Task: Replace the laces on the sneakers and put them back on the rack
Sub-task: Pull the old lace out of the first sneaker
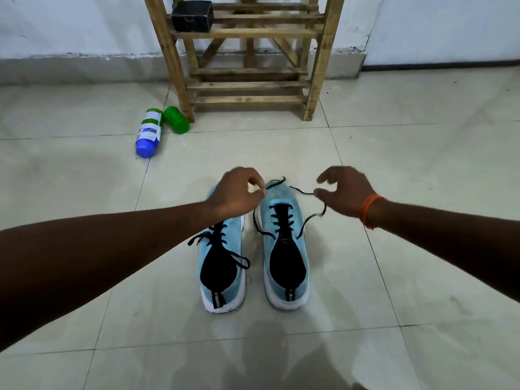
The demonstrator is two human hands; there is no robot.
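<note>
Two light blue sneakers with black tongues and white soles stand side by side on the tiled floor, toes pointing away from me. The left sneaker has its black lace tied in a loose bow. The right sneaker has an untied black lace. My left hand hovers over the toes and pinches one end of that lace. My right hand, with an orange band at the wrist, pinches the other end to the right of the shoe.
A wooden shoe rack stands against the wall ahead, a black box on its upper shelf. A white bottle with a blue cap and a green bottle lie on the floor beside the rack's left leg.
</note>
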